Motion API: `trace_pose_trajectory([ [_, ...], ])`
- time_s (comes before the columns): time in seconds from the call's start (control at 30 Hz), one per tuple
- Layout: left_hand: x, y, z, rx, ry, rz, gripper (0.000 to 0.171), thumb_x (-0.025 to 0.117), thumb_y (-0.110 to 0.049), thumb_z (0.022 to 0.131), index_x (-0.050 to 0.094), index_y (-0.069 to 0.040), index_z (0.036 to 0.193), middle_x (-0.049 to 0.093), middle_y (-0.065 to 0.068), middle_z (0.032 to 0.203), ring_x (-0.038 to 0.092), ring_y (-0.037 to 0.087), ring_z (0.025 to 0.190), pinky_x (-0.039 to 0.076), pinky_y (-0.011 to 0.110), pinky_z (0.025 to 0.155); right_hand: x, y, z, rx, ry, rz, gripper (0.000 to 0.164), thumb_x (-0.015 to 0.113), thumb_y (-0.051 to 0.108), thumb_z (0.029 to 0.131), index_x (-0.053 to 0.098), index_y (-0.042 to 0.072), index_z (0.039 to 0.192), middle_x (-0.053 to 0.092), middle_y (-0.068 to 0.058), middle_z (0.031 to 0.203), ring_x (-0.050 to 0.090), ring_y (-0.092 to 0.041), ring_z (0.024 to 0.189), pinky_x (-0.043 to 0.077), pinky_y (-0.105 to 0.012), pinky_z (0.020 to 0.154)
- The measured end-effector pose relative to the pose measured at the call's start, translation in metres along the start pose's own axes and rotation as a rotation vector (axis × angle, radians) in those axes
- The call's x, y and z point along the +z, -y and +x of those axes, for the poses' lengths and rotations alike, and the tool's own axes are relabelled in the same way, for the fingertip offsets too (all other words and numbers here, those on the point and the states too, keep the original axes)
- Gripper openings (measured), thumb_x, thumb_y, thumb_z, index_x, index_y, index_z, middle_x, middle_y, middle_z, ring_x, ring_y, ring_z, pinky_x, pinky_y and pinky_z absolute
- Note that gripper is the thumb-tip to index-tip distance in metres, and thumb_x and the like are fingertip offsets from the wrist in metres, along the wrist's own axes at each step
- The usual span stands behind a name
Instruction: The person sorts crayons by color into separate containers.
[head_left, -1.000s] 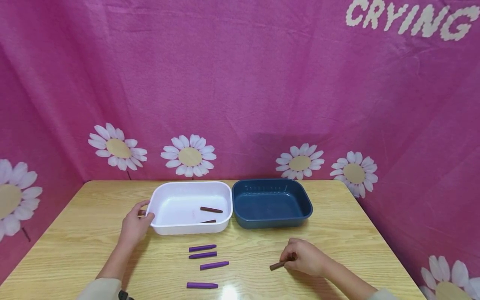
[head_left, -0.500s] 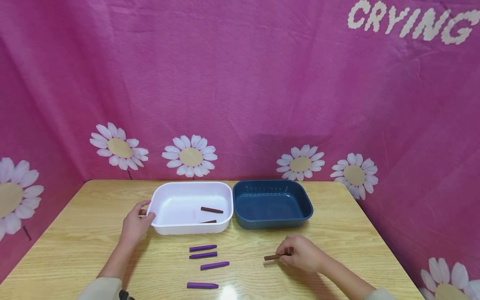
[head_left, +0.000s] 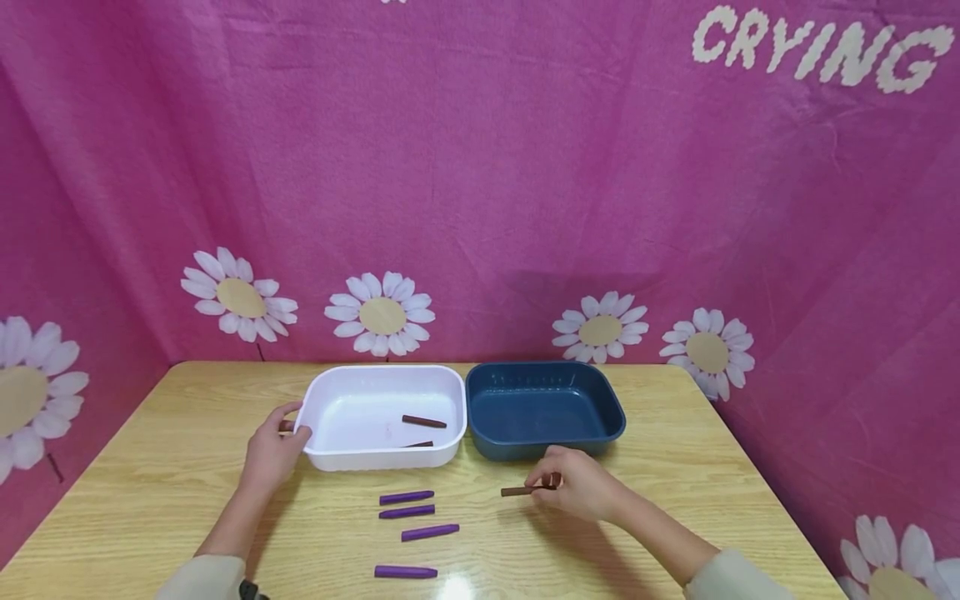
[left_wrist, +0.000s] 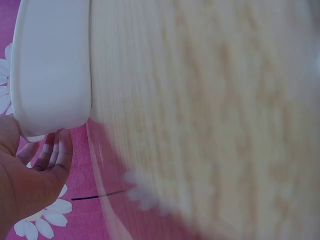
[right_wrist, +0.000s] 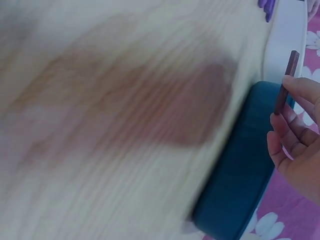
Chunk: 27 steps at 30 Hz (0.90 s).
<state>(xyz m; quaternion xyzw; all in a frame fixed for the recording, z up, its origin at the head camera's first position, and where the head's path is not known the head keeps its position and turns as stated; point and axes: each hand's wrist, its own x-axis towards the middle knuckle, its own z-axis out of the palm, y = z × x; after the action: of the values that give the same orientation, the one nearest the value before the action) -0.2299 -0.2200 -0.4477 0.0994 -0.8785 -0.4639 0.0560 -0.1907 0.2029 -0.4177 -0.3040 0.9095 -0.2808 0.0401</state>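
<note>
My right hand (head_left: pixel 581 486) pinches a brown crayon (head_left: pixel 516 492) between thumb and fingers, above the table in front of the dark blue tray (head_left: pixel 619 417). In the right wrist view the crayon (right_wrist: pixel 287 82) shows along most of its length. At the left end of the white tray (head_left: pixel 322 457), my left hand (head_left: pixel 273 446) grips the rim, thumb over the near corner and fingers on the outer side. Inside that tray lie two brown crayons, one (head_left: pixel 424 421) in plain sight and another (head_left: pixel 420 444) partly hidden by the front wall.
Several purple crayons lie on the wooden table (head_left: pixel 337 533) before the white tray; the nearest purple crayon (head_left: pixel 406 572) is set apart from the others. The trays stand side by side. A pink cloth (head_left: pixel 480 167) with daisies hangs behind and at both sides.
My right hand has moved left and toward the trays with the brown crayon, rising off the table. My left hand stays on the white tray's rim.
</note>
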Motion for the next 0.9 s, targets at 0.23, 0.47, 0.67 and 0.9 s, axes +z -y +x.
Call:
trace_pose_trajectory([
  [0.23, 0.0, 0.0, -0.001, 0.001, -0.004, 0.0, 0.052, 0.053, -0.014, 0.088, 0.04, 0.0, 0.137, 0.055, 0.028, 0.111, 0.06, 0.032, 0.09, 0.045, 0.022, 0.06, -0.005, 0.011, 0.015, 0.003, -0.022, 0.007, 0.008, 0.072, 0.011, 0.079, 0.073, 0.014, 0.087, 0.056, 0.004, 0.077, 0.049, -0.006, 0.068, 0.043, -0.018, 0.061],
  [0.47, 0.0, -0.001, -0.001, 0.005, -0.012, 0.001, 0.053, 0.053, -0.013, 0.087, 0.041, 0.0, 0.137, 0.056, 0.028, 0.11, 0.06, 0.031, 0.089, 0.045, 0.022, 0.06, -0.008, 0.018, 0.029, 0.015, -0.013, -0.001, 0.01, 0.071, 0.012, 0.081, 0.073, 0.013, 0.091, 0.055, 0.007, 0.078, 0.046, -0.007, 0.069, 0.043, -0.018, 0.059],
  [0.67, -0.001, -0.001, -0.002, 0.004, -0.015, 0.011, 0.052, 0.053, -0.013, 0.087, 0.041, -0.001, 0.136, 0.056, 0.028, 0.11, 0.06, 0.031, 0.089, 0.044, 0.022, 0.061, -0.009, 0.025, 0.042, 0.011, -0.036, -0.022, 0.013, 0.071, 0.016, 0.081, 0.073, 0.013, 0.093, 0.055, 0.007, 0.079, 0.045, -0.005, 0.069, 0.043, -0.018, 0.059],
  [0.9, -0.001, -0.003, -0.002, 0.006, -0.016, 0.012, 0.052, 0.052, -0.014, 0.087, 0.041, 0.0, 0.136, 0.056, 0.028, 0.11, 0.059, 0.031, 0.089, 0.044, 0.022, 0.061, -0.008, 0.036, 0.056, 0.013, -0.042, -0.012, 0.012, 0.07, 0.016, 0.082, 0.074, 0.012, 0.093, 0.055, 0.005, 0.077, 0.045, -0.006, 0.068, 0.041, -0.018, 0.058],
])
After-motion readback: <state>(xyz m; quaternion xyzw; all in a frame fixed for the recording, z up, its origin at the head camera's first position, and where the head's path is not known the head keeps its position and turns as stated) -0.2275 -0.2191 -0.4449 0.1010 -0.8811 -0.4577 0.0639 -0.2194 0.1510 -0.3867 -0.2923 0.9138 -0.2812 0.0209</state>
